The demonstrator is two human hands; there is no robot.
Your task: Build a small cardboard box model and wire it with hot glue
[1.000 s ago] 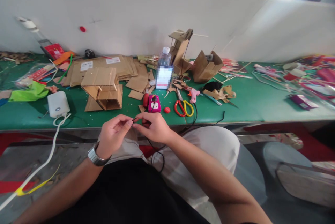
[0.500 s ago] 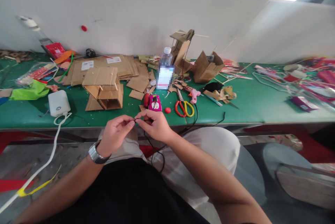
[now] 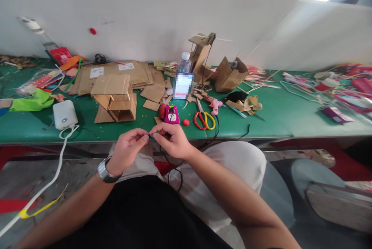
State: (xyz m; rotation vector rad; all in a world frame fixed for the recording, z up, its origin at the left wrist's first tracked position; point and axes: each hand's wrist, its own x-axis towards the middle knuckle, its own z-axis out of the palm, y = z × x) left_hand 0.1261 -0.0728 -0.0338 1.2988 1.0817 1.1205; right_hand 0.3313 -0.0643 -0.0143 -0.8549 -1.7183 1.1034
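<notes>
Thin dark strand (image 3: 150, 136) is held at the fingertips, directly between left hand (image 3: 127, 149) and right hand (image 3: 172, 141). Only a very short bit is exposed; its axis appears to be laid crosswise, from one hand to the other. Neither hand is clearly nearer, as the strand is met by both sets of fingertips.

Left hand: strand pinched by thumb and forefinger, other fingers curled. Right hand: a matching pinch, approached from the opposite side. Fingertips are brought almost together, so whether one end or two ends are gripped cannot be told.

Below the right hand, black cord (image 3: 181, 181) is seen slanting down and rightward, then looped over the lap. The right hand is the nearer to this hanging run. Whether strand and cord are one length cannot be made out; the join, if any, is hidden by the hand.

Both hands are held just off the near edge of the green table (image 3: 279, 119), over the lap. Beyond the right hand, magenta box (image 3: 173, 117) is placed near the edge, with red ball (image 3: 186, 123) just beside it. Scissors (image 3: 205, 119) are laid farther right, handles turned toward the person.
</notes>
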